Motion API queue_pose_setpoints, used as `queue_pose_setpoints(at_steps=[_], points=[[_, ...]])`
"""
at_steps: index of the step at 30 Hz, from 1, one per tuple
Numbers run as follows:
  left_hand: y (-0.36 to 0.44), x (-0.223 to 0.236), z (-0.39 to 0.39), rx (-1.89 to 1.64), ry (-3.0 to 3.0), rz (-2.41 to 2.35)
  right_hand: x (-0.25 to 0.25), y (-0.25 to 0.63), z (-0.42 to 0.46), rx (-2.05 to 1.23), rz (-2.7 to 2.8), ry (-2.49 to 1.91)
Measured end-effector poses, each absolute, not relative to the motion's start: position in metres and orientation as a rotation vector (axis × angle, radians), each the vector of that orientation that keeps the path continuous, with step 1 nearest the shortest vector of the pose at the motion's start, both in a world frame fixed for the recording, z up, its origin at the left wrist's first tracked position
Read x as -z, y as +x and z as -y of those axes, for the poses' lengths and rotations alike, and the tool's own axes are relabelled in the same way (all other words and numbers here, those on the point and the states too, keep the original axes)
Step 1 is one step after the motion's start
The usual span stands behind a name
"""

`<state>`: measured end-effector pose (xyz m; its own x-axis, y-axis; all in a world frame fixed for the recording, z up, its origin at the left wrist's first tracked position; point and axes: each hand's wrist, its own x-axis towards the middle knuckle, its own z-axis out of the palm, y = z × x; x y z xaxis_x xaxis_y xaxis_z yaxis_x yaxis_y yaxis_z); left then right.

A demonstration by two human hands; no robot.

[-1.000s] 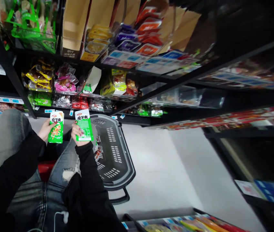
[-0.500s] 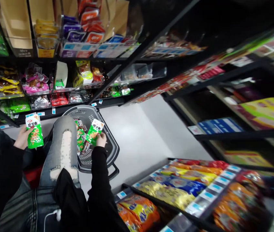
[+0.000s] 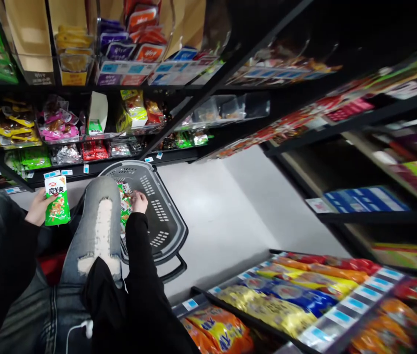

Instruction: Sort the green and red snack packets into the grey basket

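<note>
My left hand (image 3: 39, 208) grips a green snack packet (image 3: 57, 200) with a white top, held upright beside my left knee. My right hand (image 3: 139, 201) reaches down inside the dark grey shopping basket (image 3: 164, 216) on the floor. Its fingers are curled on the green snack packets in the basket (image 3: 125, 206). My right knee in torn jeans (image 3: 97, 216) hides part of the basket's contents.
Black shelves (image 3: 94, 115) full of snack packets stand ahead of me, with price tags along the edges. A low shelf with yellow and blue bags (image 3: 278, 300) lies at the lower right. Pale floor (image 3: 223, 206) runs between the shelves. A white earphone cable (image 3: 83, 327) hangs on my lap.
My right hand has lowered its green packet into the basket and now rests among the packets there. The left hand still holds its packet. The view has swung right.
</note>
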<state>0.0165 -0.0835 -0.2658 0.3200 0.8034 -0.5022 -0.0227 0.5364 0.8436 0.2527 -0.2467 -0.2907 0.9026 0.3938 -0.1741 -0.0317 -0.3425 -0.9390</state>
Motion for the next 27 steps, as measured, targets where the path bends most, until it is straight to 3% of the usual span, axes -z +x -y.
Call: queue_pose_setpoints(at_steps=[6,10,14,19,23,27], points=[[0.018,0.272,0.083,-0.684,0.859,-1.067,0.248,0.168,0.157,-0.728,0.792,-1.881],[0.014,0.276,0.08,-0.777,0.822,-1.064,0.249,0.125,0.129,-0.836,0.91,-2.007],[0.013,0.279,0.077,-0.817,0.795,-1.068,0.278,0.131,0.127,-1.022,0.738,-1.772],[0.017,0.283,0.076,-0.875,0.749,-1.036,0.303,0.152,0.132,-0.93,0.579,-1.697],[0.017,0.281,0.075,-0.862,0.688,-1.01,0.305,0.162,0.135,-0.956,0.491,-1.539],[0.014,0.28,0.073,-0.849,0.619,-1.023,0.294,0.164,0.143,-1.191,0.519,-1.342]])
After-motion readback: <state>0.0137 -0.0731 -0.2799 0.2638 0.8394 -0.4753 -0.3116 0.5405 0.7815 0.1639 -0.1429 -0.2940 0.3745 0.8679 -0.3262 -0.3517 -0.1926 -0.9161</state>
